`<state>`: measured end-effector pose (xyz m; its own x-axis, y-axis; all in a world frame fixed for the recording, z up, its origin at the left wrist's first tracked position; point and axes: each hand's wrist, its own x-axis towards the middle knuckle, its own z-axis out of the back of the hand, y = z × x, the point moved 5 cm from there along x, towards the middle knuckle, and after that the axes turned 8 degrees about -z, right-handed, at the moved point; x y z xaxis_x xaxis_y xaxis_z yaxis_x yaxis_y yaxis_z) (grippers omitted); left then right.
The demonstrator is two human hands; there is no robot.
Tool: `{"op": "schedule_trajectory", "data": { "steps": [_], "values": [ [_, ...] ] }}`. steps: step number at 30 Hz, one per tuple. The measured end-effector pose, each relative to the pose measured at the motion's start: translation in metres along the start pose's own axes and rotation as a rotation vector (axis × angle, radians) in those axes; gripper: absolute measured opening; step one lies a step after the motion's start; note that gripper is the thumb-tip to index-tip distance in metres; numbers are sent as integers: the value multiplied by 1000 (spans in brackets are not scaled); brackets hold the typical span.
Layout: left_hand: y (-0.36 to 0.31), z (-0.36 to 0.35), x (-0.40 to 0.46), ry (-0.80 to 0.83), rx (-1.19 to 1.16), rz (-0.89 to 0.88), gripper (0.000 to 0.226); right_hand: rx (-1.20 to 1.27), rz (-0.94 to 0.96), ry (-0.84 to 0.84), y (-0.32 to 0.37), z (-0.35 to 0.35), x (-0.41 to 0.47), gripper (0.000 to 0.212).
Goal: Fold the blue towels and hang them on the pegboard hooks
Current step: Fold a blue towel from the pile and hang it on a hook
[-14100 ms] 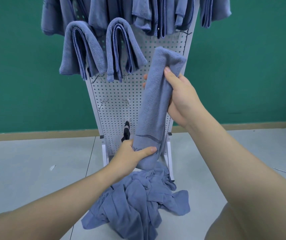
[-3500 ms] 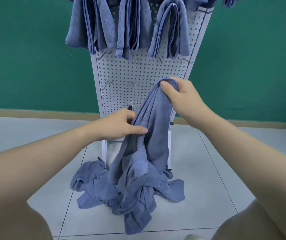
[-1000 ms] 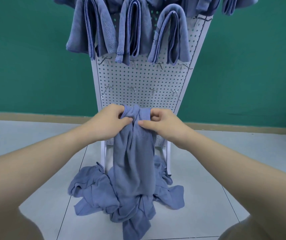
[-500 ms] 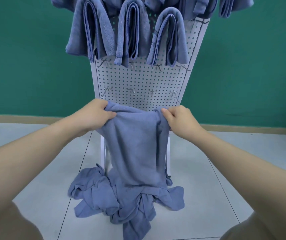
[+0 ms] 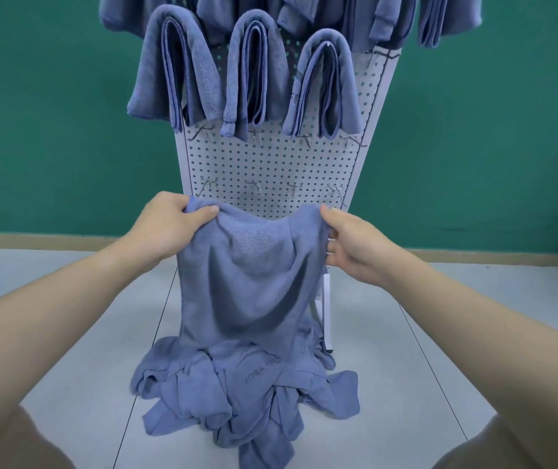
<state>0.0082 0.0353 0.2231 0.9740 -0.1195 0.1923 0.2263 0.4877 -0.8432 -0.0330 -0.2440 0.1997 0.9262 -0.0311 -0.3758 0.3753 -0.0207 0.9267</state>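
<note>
1. In front of the pegboard (image 5: 270, 164), a blue towel (image 5: 247, 275) hangs spread between two hands.
2. The left hand (image 5: 169, 228) pinches one top corner, thumb over the cloth.
3. The right hand (image 5: 355, 242) grips the other corner, fingers curled.
4. Below the pegboard, the towel's lower end meets a heap of towels (image 5: 237, 394) on the floor.
5. Folded towels (image 5: 253, 76) hang on the pegboard's upper hooks.
</note>
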Motion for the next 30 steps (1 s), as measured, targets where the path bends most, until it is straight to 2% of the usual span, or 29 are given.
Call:
{"op": "schedule_trajectory", "data": {
  "steps": [2,4,6,9,11,13,15,18,19,23,27,30],
  "values": [
    [2,-2,2,15,-29,15,34,-73,31,60,1,-3,-2,24],
    [2,-4,2,31,-63,31,34,-196,45,27,-1,-1,-2,29],
    [1,-6,3,82,-101,39,33,-294,63,-32,-1,2,-2,25],
    [-7,-13,-5,304,-178,-3,20,-297,75,-47,0,3,-1,24],
    [-10,-18,-12,455,-196,-38,28,-307,83,-45,0,4,-1,25],
    [-10,-22,-16,530,-168,-79,32,-317,82,-58,0,4,1,29],
    [-9,-25,-16,501,-121,-103,27,-333,85,-91,2,5,1,43],
    [-3,-21,-11,373,-69,-78,14,-333,87,-138,2,10,6,70],
    [-1,-19,-8,347,-63,-69,11,-324,84,-151,2,12,8,71],
    [3,-8,-1,246,-29,-54,21,-230,41,-125,2,14,8,46],
    [5,-5,2,195,-69,-29,13,-120,-9,18,3,12,3,27],
    [10,-3,4,182,-93,17,17,-109,-16,128,2,13,2,26]
  ]
}}
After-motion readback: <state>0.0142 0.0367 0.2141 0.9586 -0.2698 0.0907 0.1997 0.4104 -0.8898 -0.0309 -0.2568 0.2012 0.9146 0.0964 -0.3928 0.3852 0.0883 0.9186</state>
